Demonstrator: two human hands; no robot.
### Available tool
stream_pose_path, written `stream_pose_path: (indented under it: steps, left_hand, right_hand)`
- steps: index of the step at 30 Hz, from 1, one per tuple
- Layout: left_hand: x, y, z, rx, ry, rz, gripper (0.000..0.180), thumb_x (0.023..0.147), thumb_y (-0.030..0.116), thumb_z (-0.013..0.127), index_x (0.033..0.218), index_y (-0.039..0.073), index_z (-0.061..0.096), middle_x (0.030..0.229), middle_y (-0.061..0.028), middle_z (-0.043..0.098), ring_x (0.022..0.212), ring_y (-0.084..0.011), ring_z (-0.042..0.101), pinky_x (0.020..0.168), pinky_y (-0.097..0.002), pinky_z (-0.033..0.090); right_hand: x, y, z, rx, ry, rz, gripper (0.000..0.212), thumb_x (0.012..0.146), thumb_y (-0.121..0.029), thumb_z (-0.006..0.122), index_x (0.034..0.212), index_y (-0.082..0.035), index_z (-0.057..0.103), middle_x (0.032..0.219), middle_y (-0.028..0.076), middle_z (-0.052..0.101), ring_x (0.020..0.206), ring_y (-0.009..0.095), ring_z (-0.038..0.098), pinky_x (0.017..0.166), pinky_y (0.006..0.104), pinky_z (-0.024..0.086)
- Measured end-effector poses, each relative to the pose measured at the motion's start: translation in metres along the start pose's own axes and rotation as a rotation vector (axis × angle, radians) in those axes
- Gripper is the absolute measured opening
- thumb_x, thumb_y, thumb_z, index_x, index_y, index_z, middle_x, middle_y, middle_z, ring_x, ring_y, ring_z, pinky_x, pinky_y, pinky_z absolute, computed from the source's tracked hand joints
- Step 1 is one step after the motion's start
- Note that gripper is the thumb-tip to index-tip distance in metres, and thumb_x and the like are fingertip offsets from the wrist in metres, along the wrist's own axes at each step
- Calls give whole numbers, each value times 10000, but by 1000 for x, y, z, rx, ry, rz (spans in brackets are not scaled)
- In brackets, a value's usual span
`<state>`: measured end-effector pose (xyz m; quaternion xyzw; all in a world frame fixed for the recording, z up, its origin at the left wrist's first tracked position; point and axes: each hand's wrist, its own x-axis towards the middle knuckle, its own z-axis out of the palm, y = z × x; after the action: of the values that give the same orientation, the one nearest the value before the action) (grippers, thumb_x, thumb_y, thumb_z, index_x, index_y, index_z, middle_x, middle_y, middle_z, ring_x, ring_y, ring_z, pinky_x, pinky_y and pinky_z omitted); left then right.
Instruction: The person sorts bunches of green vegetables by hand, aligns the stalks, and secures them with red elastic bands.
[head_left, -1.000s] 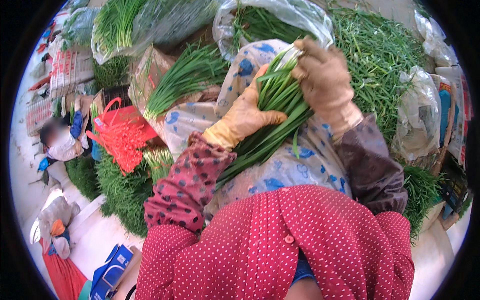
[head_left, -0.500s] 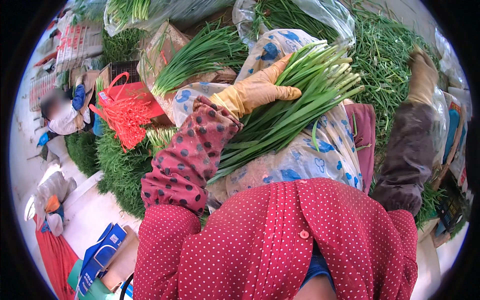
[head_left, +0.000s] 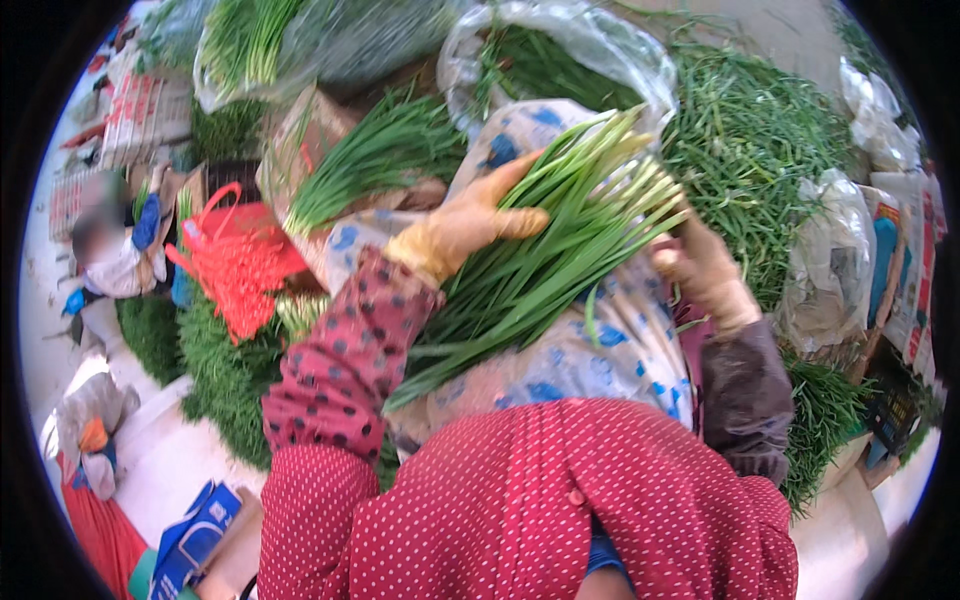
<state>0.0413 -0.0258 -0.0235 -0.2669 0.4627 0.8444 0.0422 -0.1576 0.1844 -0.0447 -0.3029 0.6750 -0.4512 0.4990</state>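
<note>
A thick bunch of garlic chives, with long green leaves and pale stem ends, lies across my lap on a whitish sheet with blue prints. My left hand, in a yellow glove, is closed round the bunch, thumb on top and fingers partly hidden by the leaves. At the pale ends, my right hand, in a tan glove, is curled against the stems, its fingers partly covered and somewhat blurred. A wide heap of loose greens spreads beyond it.
Another chive bunch rests on cardboard at the back left. Red ties spill over a red bag beside feathery greens. Clear plastic bags with greens stand at the back. A blue bag lies lower left; a person is farther left.
My right hand has come in from the loose heap at the right to the bunch's stem ends. The left hand keeps its hold. The whole view has shifted slightly.
</note>
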Motion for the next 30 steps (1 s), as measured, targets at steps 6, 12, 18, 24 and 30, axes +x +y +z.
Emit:
stream_pose_path:
  steps: [6,12,18,24,30]
  left_hand:
    - [-16,3,21,104,-117,24,862,845,89,725,1535,136,209,1466,-43,408,1330,-142,372,1108,-290,290]
    - [-16,-2,38,598,-49,220,812,901,155,644,1536,85,143,1491,-160,352,1383,-248,327,1142,-318,227]
    - [-12,-7,38,664,-61,298,802,904,273,644,1519,48,181,1462,-213,368,1367,-309,354,1132,-344,253]
    - [-21,-10,3,868,307,233,891,797,264,780,1482,21,266,1410,-165,445,1304,-225,412,1083,-329,320]
    - [-41,-23,-30,821,488,293,901,795,272,791,1484,17,269,1428,-161,427,1327,-259,398,1105,-376,301]
  right_hand:
    - [46,16,32,543,-15,-326,1257,646,-594,808,1528,-79,76,1441,157,415,1282,227,444,1076,376,360]
    - [45,-40,46,889,-32,-308,1089,666,-297,871,1484,-91,182,1288,202,540,1101,277,594,930,402,512]
    - [52,-40,42,1088,7,-157,491,753,-16,722,1180,-45,481,1050,160,639,922,273,658,818,409,565]
    - [68,-106,-48,561,234,-598,317,846,-179,640,1117,-50,538,967,129,639,897,279,653,847,411,543]
    - [63,-216,-141,-259,550,-953,279,925,-191,581,1109,13,630,985,144,668,937,274,664,855,375,548]
